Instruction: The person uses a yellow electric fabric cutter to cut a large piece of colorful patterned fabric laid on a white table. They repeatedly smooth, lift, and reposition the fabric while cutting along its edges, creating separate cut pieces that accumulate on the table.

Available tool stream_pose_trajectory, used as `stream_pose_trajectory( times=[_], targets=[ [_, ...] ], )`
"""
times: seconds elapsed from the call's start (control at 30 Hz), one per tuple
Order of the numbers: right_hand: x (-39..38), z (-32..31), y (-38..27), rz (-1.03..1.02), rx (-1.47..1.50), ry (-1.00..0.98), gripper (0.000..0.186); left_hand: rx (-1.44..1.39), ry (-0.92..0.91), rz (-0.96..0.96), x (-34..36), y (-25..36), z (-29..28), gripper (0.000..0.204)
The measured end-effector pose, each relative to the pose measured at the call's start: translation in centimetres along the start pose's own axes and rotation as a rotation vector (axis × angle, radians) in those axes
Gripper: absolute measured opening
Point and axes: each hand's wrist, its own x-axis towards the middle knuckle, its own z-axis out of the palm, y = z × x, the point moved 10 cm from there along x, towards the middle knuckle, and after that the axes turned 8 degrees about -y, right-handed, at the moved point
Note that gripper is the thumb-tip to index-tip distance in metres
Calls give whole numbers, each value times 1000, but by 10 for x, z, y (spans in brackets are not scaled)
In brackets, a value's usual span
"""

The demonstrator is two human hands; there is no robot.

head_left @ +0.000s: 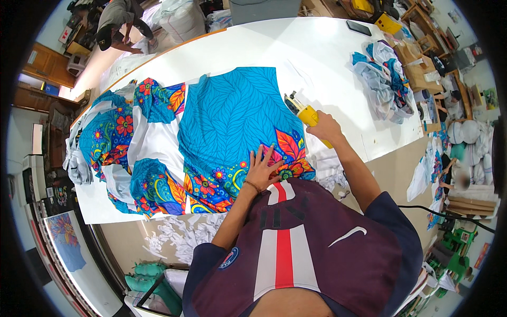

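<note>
A blue printed fabric panel with leaf lines and bright flowers lies spread on the white table. My left hand rests on its flowered lower part, fingers spread flat. At the panel's right edge, my right hand is closed round the yellow body of a handheld electric fabric cutter. The cutter's dark metal head points to the far left and sits beside the cloth edge. Whether the blade touches the cloth, I cannot tell.
More flowered pieces are heaped at the table's left. Cut fabric lies piled at the right, with a dark phone beyond. White scraps litter the floor. A black cable runs off right. Another person bends down at the far left.
</note>
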Motion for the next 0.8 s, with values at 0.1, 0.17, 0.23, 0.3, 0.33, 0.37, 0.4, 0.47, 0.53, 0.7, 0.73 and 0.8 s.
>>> stream_pose_trajectory(
  times=[0.1,0.17,0.23,0.3,0.33,0.37,0.4,0.47,0.53,0.7,0.73,0.8],
  targets=[
    [3,1,-8,22,6,25,65,-7,-9,-1,0,-1,0,62],
    [7,2,-12,38,21,30,65,-3,-26,-4,0,-1,1,62],
    [10,2,-16,51,33,46,64,-15,-32,-3,0,-1,0,64],
    [12,0,-21,65,39,67,65,-11,-44,-8,0,0,0,64],
    [14,0,-25,64,48,69,65,-9,-46,-10,0,0,0,64],
    [15,-2,-28,68,53,70,65,8,-50,-14,0,0,1,64],
    [17,-3,-31,71,57,72,65,-3,-49,-14,0,0,1,64],
    [21,-6,-37,85,73,75,66,7,-52,-22,1,-1,2,64],
    [25,-10,-42,98,86,92,66,-8,-42,-15,1,-2,3,64],
    [42,-19,-53,92,122,154,77,-1,0,5,1,-2,3,65],
    [46,-21,-54,94,122,161,76,-1,8,7,1,-2,3,65],
    [55,-27,-59,95,121,176,76,6,2,6,1,-2,3,65]
  ],
)
